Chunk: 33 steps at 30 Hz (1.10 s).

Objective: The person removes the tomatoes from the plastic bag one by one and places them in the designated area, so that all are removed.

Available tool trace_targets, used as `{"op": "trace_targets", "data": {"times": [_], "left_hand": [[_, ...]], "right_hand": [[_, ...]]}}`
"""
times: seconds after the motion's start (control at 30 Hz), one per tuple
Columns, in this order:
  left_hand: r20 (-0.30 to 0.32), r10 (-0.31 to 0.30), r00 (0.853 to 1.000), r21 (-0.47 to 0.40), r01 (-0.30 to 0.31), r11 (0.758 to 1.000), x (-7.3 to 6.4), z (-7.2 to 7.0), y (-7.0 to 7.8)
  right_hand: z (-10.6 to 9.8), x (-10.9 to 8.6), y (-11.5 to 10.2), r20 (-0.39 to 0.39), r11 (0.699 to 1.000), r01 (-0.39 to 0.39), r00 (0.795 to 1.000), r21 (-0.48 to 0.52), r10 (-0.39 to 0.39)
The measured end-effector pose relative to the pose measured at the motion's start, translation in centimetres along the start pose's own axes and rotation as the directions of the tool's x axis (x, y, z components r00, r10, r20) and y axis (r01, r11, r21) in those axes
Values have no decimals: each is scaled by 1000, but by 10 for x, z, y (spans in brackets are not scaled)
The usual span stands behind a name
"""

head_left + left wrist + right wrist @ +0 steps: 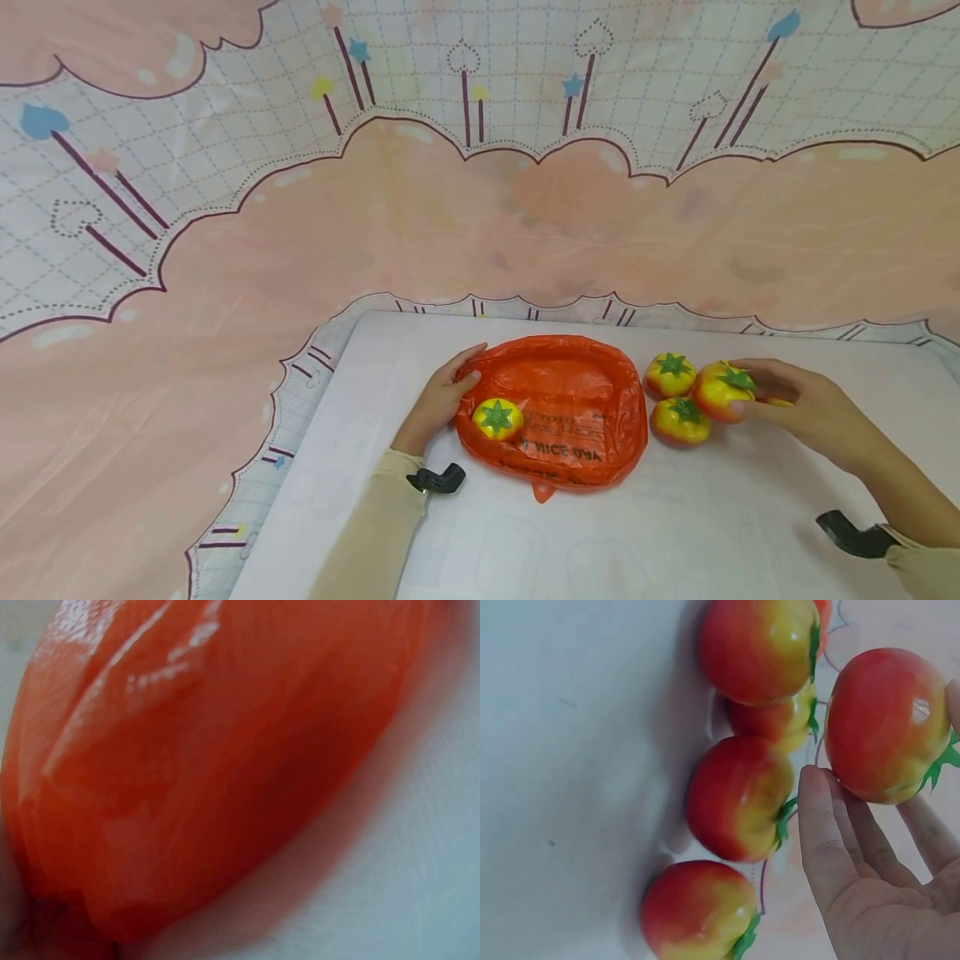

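Note:
A red plastic bag (pixel 577 392) with dark printing lies spread wide on the white table, its mouth facing up. One yellow-red tomato (pixel 498 419) with a green star-shaped top sits inside its left part. My left hand (pixel 435 406) grips the bag's left rim, thumb on the inside. In the left wrist view, the bag's blurred side (pixel 225 765) fills most of the picture. On the right, my right hand (pixel 817 408) holds another tomato (pixel 885 724) between thumb and fingers, lifted above the table. Several more tomatoes (pixel 739 799) stand beneath and beside it.
Two loose tomatoes, a rear one (pixel 671 375) and a front one (pixel 681 421), stand just right of the bag. The white table (pixel 525 550) ends at the back against a pink patterned cloth (pixel 480 225).

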<state>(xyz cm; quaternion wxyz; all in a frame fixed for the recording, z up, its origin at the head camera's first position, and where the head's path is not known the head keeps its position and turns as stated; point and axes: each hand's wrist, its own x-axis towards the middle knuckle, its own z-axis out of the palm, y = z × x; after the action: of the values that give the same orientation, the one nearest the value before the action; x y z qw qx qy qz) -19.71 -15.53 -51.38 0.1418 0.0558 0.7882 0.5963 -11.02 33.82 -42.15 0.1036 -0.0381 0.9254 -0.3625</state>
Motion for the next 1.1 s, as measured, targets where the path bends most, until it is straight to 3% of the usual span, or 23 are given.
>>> {"op": "trace_targets", "data": {"times": [0.5,1.1], "left_hand": [[-10,-12,1000,13,12,1000,1,1,-1],[-16,-21,1000,17,21,1000,1,1,-1]], "right_hand": [[1,-10,20,-8,998,-41,999,-37,41],[15,-19,36,36,993,-119,992,26,118]]}}
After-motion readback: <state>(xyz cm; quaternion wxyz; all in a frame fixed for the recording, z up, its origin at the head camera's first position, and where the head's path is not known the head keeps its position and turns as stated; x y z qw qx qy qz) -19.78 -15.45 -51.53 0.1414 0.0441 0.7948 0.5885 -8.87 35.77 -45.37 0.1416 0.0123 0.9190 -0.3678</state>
